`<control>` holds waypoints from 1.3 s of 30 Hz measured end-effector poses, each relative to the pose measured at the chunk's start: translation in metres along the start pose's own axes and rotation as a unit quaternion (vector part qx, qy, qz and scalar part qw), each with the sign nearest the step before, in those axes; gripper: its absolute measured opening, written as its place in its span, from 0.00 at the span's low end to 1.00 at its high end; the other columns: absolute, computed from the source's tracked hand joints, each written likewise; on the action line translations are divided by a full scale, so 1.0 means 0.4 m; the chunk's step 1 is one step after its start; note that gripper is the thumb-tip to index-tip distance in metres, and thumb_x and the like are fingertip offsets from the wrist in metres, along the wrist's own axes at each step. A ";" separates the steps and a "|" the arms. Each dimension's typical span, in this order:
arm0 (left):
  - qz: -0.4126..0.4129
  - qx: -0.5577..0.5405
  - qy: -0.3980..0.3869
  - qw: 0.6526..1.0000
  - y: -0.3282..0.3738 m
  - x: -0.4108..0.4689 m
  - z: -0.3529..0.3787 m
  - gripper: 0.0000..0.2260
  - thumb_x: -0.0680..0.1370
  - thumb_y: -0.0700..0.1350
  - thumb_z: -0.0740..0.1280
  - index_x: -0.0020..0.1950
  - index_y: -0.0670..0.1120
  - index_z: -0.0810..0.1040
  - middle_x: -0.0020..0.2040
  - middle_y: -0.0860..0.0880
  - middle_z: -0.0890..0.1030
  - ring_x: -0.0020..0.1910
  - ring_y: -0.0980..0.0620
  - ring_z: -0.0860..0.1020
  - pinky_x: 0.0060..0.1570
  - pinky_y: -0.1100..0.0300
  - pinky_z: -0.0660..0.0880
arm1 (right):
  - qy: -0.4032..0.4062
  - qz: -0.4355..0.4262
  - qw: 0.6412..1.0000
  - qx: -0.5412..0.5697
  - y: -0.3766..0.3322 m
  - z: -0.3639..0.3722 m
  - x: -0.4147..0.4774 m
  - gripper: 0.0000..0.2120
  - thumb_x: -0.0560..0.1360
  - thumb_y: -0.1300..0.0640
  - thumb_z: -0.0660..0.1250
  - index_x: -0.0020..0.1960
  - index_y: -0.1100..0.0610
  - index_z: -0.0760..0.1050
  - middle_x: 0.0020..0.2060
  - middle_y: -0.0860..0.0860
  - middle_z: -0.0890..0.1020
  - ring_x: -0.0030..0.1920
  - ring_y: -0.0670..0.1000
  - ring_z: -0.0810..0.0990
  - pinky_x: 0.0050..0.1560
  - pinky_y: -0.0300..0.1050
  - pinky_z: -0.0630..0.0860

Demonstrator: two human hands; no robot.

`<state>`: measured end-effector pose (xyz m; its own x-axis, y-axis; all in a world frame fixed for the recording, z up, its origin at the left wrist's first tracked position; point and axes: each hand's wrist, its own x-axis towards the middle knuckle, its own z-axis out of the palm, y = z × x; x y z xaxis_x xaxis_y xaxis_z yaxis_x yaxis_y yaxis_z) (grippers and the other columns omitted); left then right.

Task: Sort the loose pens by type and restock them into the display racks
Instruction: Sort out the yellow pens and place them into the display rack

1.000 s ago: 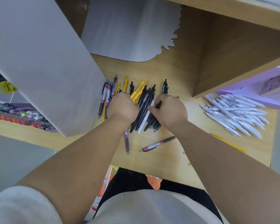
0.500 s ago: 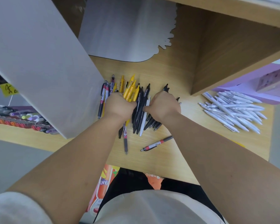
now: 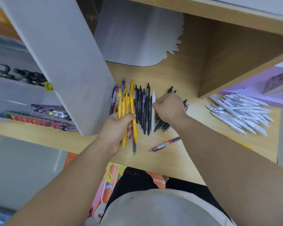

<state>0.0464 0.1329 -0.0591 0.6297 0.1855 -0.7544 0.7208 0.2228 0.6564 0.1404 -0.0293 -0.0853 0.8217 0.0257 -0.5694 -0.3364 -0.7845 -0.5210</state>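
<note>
My left hand grips a bundle of yellow pens, lifted a little above the wooden shelf. Just right of them lie several black pens and one white pen in a loose pile. My right hand is curled over the pile's right side, its fingertips at the white pen; whether it holds a pen is hidden. Red-and-white pens lie at the pile's left edge. A sorted heap of white pens lies at the right.
One red-banded pen lies alone near the shelf's front edge. A grey divider panel slants along the left, with racks of coloured markers behind it. A wooden box wall rises at the right. A lilac box sits beyond the white pens.
My left hand has pulled the yellow pens out of the pile and raised them. My right hand has shifted right, leaving the black pens uncovered.
</note>
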 end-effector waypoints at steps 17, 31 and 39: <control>-0.011 0.005 -0.049 0.999 -0.065 -0.108 0.414 0.08 0.79 0.41 0.66 0.51 0.36 0.78 0.35 0.44 0.83 0.23 0.52 0.67 0.25 0.61 0.64 | 0.122 -0.195 0.973 0.010 0.391 -0.479 -0.145 0.09 0.74 0.58 0.73 0.40 0.50 0.74 0.28 0.42 0.76 0.29 0.43 0.75 0.32 0.34 0.67; -0.035 0.010 0.039 0.999 -0.134 -0.196 0.619 0.06 0.78 0.42 0.68 0.45 0.40 0.79 0.34 0.47 0.82 0.24 0.52 0.67 0.24 0.62 0.65 | 0.059 -0.305 0.872 -0.379 0.512 -0.554 0.058 0.09 0.74 0.57 0.62 0.53 0.58 0.74 0.48 0.55 0.78 0.45 0.60 0.77 0.36 0.47 0.65; -0.042 -0.008 -0.052 0.998 -0.139 -0.204 0.664 0.10 0.81 0.43 0.64 0.51 0.36 0.78 0.27 0.49 0.79 0.25 0.51 0.67 0.25 0.61 0.65 | 0.096 -0.272 0.955 -0.069 0.539 -0.508 -0.095 0.09 0.76 0.48 0.68 0.50 0.52 0.79 0.43 0.46 0.81 0.42 0.50 0.78 0.42 0.45 0.72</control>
<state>0.0320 -0.1490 -0.0322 0.5951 0.0649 -0.8010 0.7680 0.2478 0.5906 0.1302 -0.3253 -0.0468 0.9310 0.3496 -0.1047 0.2175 -0.7620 -0.6100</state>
